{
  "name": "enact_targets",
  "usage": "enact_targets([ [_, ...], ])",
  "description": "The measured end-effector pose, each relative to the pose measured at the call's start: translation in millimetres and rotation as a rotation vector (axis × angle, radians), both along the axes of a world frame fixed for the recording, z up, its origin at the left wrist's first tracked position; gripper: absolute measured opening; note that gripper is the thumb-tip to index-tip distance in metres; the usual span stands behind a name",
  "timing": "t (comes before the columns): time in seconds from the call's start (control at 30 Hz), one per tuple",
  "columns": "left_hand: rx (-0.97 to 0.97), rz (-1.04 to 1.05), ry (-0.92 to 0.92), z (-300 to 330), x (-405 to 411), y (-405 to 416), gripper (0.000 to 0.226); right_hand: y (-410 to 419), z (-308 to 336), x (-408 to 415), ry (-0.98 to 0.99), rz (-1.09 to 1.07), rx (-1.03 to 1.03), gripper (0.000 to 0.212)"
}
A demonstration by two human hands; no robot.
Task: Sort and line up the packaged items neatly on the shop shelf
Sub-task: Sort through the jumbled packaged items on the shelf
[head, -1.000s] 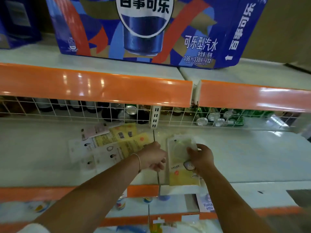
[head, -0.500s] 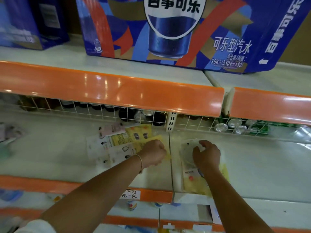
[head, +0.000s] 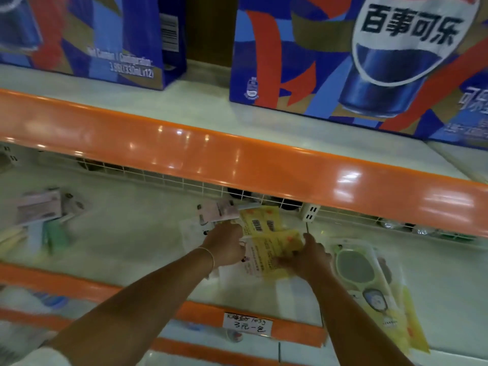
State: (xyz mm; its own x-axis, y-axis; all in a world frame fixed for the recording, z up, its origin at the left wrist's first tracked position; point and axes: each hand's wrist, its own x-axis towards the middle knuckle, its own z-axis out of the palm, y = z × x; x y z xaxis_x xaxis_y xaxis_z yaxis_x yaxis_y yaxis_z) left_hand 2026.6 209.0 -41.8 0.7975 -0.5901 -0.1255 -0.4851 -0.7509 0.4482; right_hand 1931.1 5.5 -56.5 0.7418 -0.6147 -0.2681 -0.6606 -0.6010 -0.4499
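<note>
White shelf [head: 137,233]: both hands, left [head: 227,245] and right [head: 307,256], grip yellow packets [head: 272,244].

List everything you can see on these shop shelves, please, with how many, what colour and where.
cola cartons: two, blue with red, on the top shelf.
shelf edge strip: orange, along the front of the top shelf.
wire fence: one, white, at the back of the middle shelf.
yellow packets: several, overlapping, middle shelf centre, between both hands.
pink and white packets: a few, behind the left hand.
blurred packets: a pile, pink, green and white, far left.
clear packets: a stack, clear and yellow, right of the hands.
price label: one, white, handwritten, on the lower orange strip.
left hand: on the packets.
right hand: holding the yellow packets.
</note>
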Motion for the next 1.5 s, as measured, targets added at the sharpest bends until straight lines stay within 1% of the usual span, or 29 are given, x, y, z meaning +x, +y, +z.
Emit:
enact_targets([
  [0.03, -0.007, -0.017, -0.004, -1, 3, 3, 0.012, 0, -2, 2, 0.002, -0.038, 0.006, 0.134],
  [0.07, -0.009, -0.036, -0.018, -3, 6, 6, 0.013, 1, 1, 3, 0.006, -0.067, 0.010, 0.135],
  [0.2, -0.012, -0.102, -0.040, -8, 15, 13, 0.017, 9, 4, -2, 0.018, -0.127, 0.043, 0.131],
  [0.27, -0.026, -0.131, -0.033, -9, 18, 15, 0.017, 10, -3, -5, 0.005, -0.199, 0.108, 0.122],
  [0.3, -0.029, -0.143, -0.027, -8, 18, 17, 0.018, 12, -4, -7, -0.019, -0.249, 0.167, 0.108],
  [0.33, -0.035, -0.157, -0.032, -8, 18, 18, 0.017, 13, -7, -8, -0.055, -0.283, 0.210, 0.081],
  [0.37, -0.035, -0.171, -0.040, -7, 17, 19, 0.017, 15, -6, -10, -0.086, -0.297, 0.211, 0.047],
  [0.4, -0.040, -0.186, -0.048, -7, 17, 20, 0.017, 18, -5, -11, -0.115, -0.300, 0.209, 0.025],
  [0.47, -0.050, -0.208, -0.071, -9, 17, 21, 0.016, 22, -3, -14, -0.188, -0.318, 0.235, 0.015],
  [0.6, -0.158, -0.273, -0.166, -11, 19, 15, 0.019, 26, 5, -20, -0.276, -0.262, 0.299, 0.011],
  [0.67, -0.195, -0.267, -0.194, -9, 20, 10, 0.040, 25, 7, -22, -0.338, -0.245, 0.317, 0.012],
  [0.73, -0.205, -0.167, -0.255, -4, 16, 3, 0.054, 22, 10, -22, -0.417, -0.259, 0.325, 0.015],
  [0.8, -0.176, 0.011, -0.311, 1, 10, -5, 0.063, 20, 14, -21, -0.509, -0.332, 0.354, 0.017],
  [0.83, -0.169, 0.097, -0.299, 4, 7, -8, 0.069, 20, 18, -20, -0.554, -0.375, 0.378, 0.019],
  [0.87, -0.193, 0.173, -0.252, 6, 6, -12, 0.074, 19, 20, -18, -0.605, -0.408, 0.405, 0.022],
  [0.9, -0.255, 0.230, -0.163, 10, 4, -15, 0.079, 20, 23, -17, -0.641, -0.435, 0.435, 0.024],
  [0.93, -0.354, 0.280, -0.020, 15, 2, -19, 0.083, 20, 23, -16, -0.677, -0.451, 0.470, 0.025],
  [0.97, -0.500, 0.324, 0.185, 17, 1, -23, 0.082, 22, 24, -15, -0.699, -0.452, 0.508, 0.026],
  [1.0, -0.673, 0.374, 0.432, 20, -3, -29, 0.073, 23, 24, -14, -0.719, -0.446, 0.555, 0.027],
  [1.03, -0.837, 0.429, 0.680, 22, -8, -35, 0.060, 24, 23, -15, -0.723, -0.428, 0.603, 0.027],
  [1.07, -0.947, 0.487, 0.879, 25, -14, -40, 0.046, 26, 22, -16, -0.732, -0.402, 0.647, 0.027],
  [1.1, -1.025, 0.540, 0.989, 23, -16, -45, 0.034, 29, 23, -18, -0.731, -0.372, 0.677, 0.023],
  [1.17, -1.087, 0.602, 1.024, 24, -20, -52, 0.014, 29, 25, -25, -0.726, -0.320, 0.737, 0.009],
  [1.2, -1.083, 0.623, 1.009, 25, -21, -54, 0.011, 26, 26, -30, -0.721, -0.306, 0.784, 0.007],
  [1.23, -1.074, 0.637, 0.995, 23, -20, -56, 0.010, 22, 25, -34, -0.710, -0.284, 0.835, 0.012],
  [1.33, -0.970, 0.650, 0.950, 23, -28, -70, 0.009, 3, 25, -51, -0.684, -0.238, 0.962, 0.028],
  [1.4, -0.912, 0.627, 0.943, 22, -37, -82, 0.004, -9, 23, -62, -0.656, -0.244, 0.970, 0.023],
  [1.5, -0.846, 0.546, 1.011, 23, -52, -101, 0.008, -23, 24, -79, -0.695, -0.309, 0.930, 0.015],
])
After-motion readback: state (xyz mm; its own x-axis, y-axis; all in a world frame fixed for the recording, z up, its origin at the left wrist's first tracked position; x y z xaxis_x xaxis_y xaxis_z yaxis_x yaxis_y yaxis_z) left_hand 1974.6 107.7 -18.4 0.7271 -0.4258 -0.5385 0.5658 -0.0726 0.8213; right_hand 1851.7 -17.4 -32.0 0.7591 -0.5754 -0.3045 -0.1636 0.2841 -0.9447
